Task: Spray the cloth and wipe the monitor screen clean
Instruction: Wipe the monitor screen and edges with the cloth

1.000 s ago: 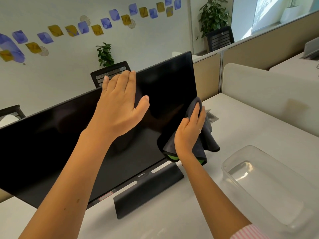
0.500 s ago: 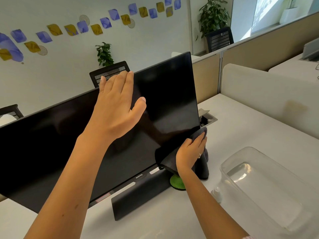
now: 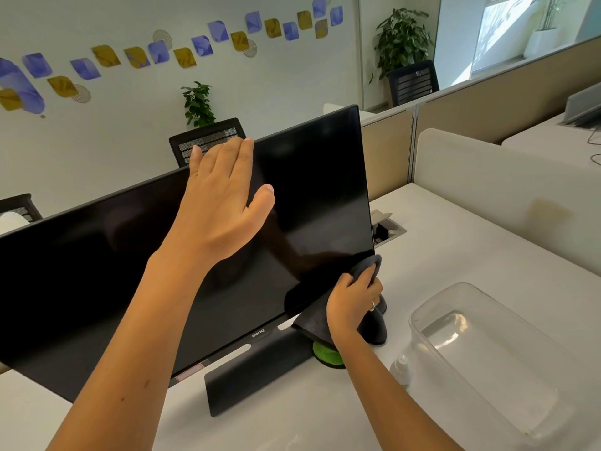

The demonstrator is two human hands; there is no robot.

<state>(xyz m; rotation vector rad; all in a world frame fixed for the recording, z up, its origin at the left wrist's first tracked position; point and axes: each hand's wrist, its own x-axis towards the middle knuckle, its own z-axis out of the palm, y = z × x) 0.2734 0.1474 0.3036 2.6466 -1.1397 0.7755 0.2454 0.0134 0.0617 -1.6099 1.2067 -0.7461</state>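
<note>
The right hand [image 3: 353, 301] grips the dark grey microfibre cloth [image 3: 313, 315] against the lower right corner of the black flat monitor screen [image 3: 312, 203]. Unwiped glass stretches leftward along its long axis. The left hand [image 3: 221, 203], fingers straight, braces the top edge.

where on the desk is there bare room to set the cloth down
Bare desk lies between the monitor and the divider, behind the bin. It is crowded by the stand, where the right hand grips the cloth near the bottle.
</note>
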